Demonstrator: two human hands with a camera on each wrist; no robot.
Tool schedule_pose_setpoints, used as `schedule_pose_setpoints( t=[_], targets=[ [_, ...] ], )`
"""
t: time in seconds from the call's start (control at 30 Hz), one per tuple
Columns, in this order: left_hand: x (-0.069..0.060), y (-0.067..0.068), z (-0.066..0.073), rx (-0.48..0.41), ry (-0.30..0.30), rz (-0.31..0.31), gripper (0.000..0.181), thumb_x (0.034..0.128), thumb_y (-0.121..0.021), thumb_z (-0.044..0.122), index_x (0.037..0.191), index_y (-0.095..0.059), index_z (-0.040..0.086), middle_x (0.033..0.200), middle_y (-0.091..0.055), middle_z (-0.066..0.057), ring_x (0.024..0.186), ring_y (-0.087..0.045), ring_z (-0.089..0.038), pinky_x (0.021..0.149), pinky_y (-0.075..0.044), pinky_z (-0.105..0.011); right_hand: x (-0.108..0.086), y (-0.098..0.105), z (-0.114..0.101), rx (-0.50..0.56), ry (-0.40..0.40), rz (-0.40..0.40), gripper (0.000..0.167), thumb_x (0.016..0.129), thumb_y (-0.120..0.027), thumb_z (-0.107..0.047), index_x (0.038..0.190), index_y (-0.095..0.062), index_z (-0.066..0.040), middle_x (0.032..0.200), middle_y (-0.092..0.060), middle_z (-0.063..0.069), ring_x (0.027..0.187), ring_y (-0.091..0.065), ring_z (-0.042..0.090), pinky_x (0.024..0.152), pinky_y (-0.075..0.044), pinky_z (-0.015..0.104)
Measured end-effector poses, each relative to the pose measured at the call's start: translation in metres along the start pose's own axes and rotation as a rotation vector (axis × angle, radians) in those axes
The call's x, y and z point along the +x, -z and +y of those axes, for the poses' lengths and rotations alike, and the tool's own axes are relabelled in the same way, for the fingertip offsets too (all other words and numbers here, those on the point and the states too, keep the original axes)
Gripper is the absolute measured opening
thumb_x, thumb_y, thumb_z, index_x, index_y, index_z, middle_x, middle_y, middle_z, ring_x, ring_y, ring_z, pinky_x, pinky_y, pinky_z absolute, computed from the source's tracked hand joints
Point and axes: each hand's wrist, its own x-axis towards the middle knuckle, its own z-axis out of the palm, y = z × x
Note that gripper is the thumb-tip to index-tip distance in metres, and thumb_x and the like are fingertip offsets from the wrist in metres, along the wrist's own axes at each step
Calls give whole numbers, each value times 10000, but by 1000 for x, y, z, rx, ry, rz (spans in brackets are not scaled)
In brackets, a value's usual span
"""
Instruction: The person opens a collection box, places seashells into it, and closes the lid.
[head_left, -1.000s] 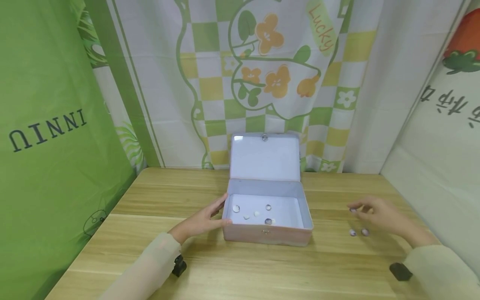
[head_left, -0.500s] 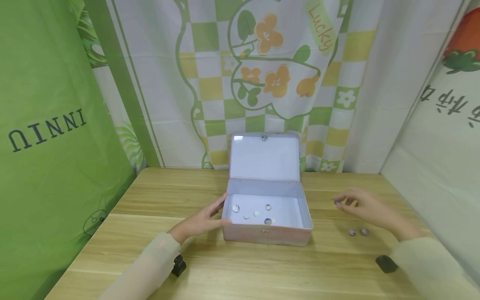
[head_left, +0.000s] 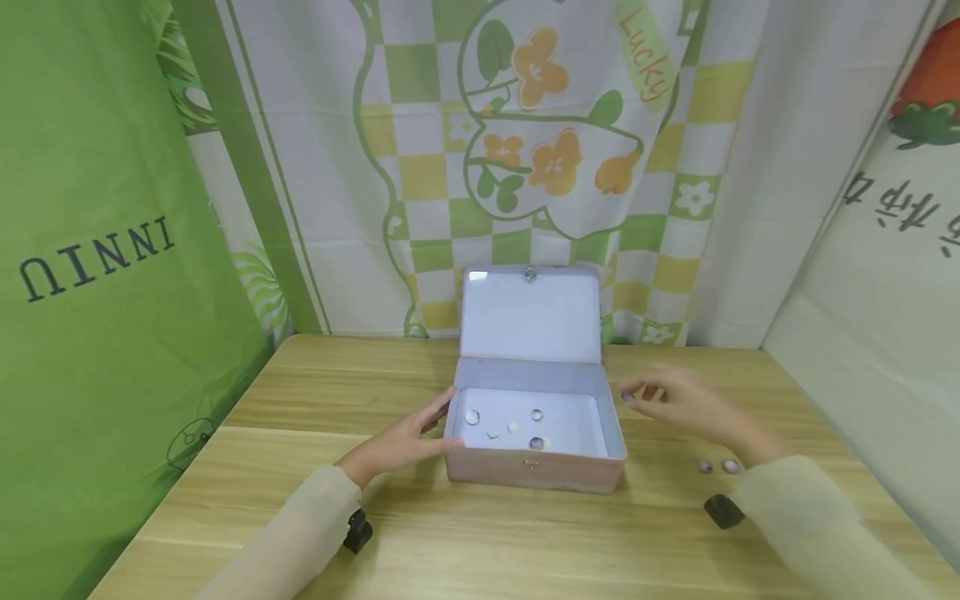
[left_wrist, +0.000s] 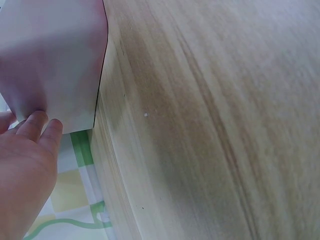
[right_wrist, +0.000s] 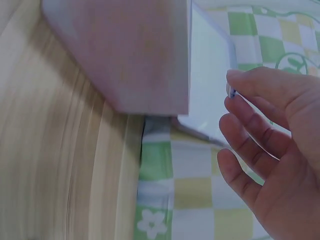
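A pinkish metal box (head_left: pixel 534 472) stands on the table with its lid (head_left: pixel 531 315) raised. My left hand (head_left: pixel 401 439) rests against the box's left side, fingers and thumb spread along the wall near its rim. In the left wrist view, fingertips (left_wrist: pixel 54 127) touch the outer wall. Between thumb and index finger, my right hand (head_left: pixel 678 404) pinches a small seashell (right_wrist: pixel 230 91) in the air just right of the box. Several small shells lie on the box floor, one whitish shell (head_left: pixel 472 417) at the left and a darker shell (head_left: pixel 536 443) near the front.
Two small purplish shells, a left shell (head_left: pixel 705 467) and a right shell (head_left: pixel 731 467), lie on the wooden table (head_left: pixel 420 542) at the right. A patterned curtain (head_left: pixel 420 175) hangs behind the box. Green cloth (head_left: pixel 97 350) and pale cloth (head_left: pixel 885 333) flank the table.
My right hand has moved leftward with the pinched shell, from beside the two loose shells toward the box's right edge. The left hand and box have stayed in place.
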Motion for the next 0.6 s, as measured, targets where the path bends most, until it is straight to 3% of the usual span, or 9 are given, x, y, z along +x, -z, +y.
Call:
schedule_pose_setpoints(
  t=[0.17, 0.33, 0.6],
  targets=[
    [0, 0, 0, 17, 2, 5, 932, 970, -673, 400, 1624, -67, 131, 1669, -60, -34, 1498, -183, -280, 1200, -192, -477, 14, -11, -9, 44, 59, 14, 204, 906, -743, -86, 1109, -751, -93, 1040, -698, -11, 857, -615, 118, 695, -557, 293],
    [0, 0, 0, 18, 4, 9, 939, 963, -685, 394, 1624, -73, 134, 1667, -65, -20, 1496, -189, -261, 1201, -193, -454, 28, -22, -18, 71, 56, -13, 180, 915, -745, -109, 1094, -758, -108, 1016, -694, -26, 855, -611, 111, 691, -542, 273],
    [1, 0, -2, 20, -1, 12, 936, 961, -686, 400, 1624, -80, 138, 1667, -74, -25, 1494, -199, -264, 1199, -201, -464, 39, -38, -21, 56, 74, -61, 178, 931, -727, -123, 1105, -759, -99, 1027, -698, -24, 888, -630, 198, 721, -565, 346]
  ],
)
